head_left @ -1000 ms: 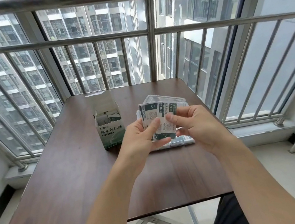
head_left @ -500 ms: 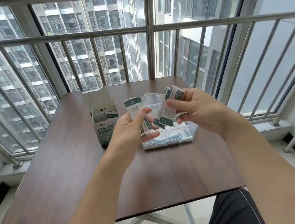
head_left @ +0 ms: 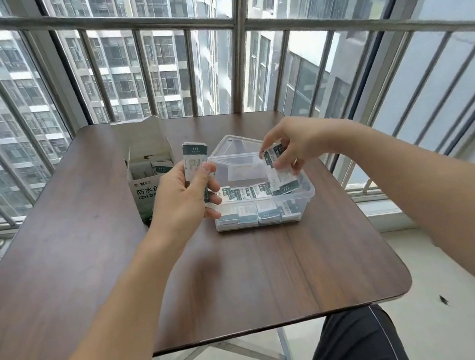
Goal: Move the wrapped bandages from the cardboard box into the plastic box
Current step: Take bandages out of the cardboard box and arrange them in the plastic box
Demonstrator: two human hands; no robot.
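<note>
1. The left hand (head_left: 184, 198) holds a small stack of wrapped bandages (head_left: 195, 163) upright, thumb on the near face and fingers curled round the back, just left of the clear plastic box (head_left: 308, 196).
2. The right hand (head_left: 292, 142) reaches over the plastic box from the right and pinches a few wrapped bandages (head_left: 277, 160) between thumb and fingertips; they tilt down into the right part of the box, above the ones already inside.
3. The two hands are apart, one at each side of the plastic box's opening.
4. Inside the plastic box, white and dark-green wrapped bandages lie in rows (head_left: 247, 192), and more show through its near wall (head_left: 258, 215), stacked along the bottom.
5. The box's clear lid (head_left: 233, 146) stands open at the far side.
6. The cardboard box (head_left: 145, 192) stands to the left of the plastic box, partly behind the left hand, its top flap (head_left: 143, 139) raised at the far side. More wrapped bandages (head_left: 158, 164) show inside it.
7. Both boxes sit on a dark wood-grain table (head_left: 72, 270), towards its far half.
8. Beyond the table are a metal window railing (head_left: 238, 41) and high-rise buildings (head_left: 122, 61).
9. The person's knees in dark trousers (head_left: 352, 349) show below the table's near edge.
</note>
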